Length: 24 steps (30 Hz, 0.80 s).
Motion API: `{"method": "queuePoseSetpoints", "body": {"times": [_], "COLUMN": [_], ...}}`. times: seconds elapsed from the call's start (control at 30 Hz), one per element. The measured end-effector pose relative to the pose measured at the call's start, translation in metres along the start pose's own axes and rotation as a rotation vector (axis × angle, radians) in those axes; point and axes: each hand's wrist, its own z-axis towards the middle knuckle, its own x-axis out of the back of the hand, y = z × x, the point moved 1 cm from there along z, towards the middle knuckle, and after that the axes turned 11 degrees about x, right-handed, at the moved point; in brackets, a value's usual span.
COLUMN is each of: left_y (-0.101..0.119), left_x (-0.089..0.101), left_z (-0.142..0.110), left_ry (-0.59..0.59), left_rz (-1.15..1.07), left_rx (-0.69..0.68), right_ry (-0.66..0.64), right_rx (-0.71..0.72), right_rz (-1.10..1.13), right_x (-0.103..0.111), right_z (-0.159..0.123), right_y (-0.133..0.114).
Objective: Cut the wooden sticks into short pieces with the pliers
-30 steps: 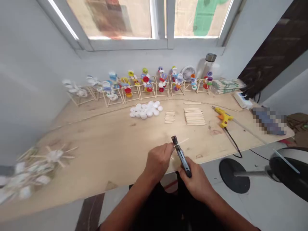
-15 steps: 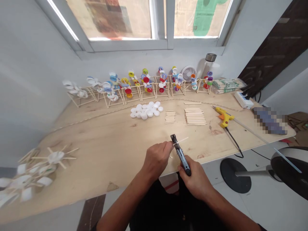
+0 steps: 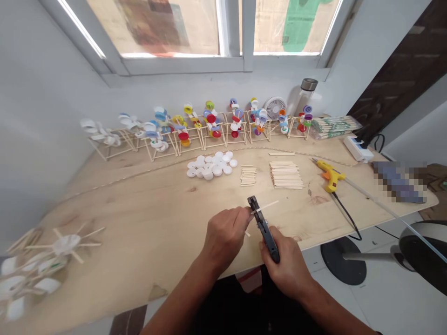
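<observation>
Right hand point(image 3: 289, 265) clamped around plier-like tool point(image 3: 268, 238), at bench point(image 3: 167, 209) front edge. Left hand point(image 3: 225, 239) pinched on thin stick point(image 3: 269, 204), which crosses the tool's head. Stick pile point(image 3: 286, 176) and white caps point(image 3: 212, 165) sit between hands and back edge. Glue gun point(image 3: 330, 176) lies toward right end.

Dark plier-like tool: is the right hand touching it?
Touching: the head view shows the right hand gripping the handle end of the dark plier-like tool.

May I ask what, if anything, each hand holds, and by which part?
The right hand grips a dark hand tool by its handle end; the left hand pinches a thin stick toward its left end.
</observation>
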Motion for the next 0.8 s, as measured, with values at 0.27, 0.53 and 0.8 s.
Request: {"method": "queuePoseSetpoints", "body": {"times": [0.27,0.53,0.8], "left_y": [-0.01,-0.017,-0.023], "left_x": [-0.008,-0.016,-0.025], "left_z": [0.003,0.005,0.005], "left_ry": [-0.032,-0.065,-0.039], "left_rz": [-0.047,-0.086,-0.1], "left_rx": [0.032,0.066,0.071], "right_ry": [-0.04,-0.094,-0.081], "right_rx": [-0.003,-0.066,-0.095], "right_rz": [0.052,0.047,-0.014], "right_x": [-0.008,-0.011,-0.016], "right_z": [0.014,0.021,0.023], "right_y": [0.007,0.009,0.009]}}
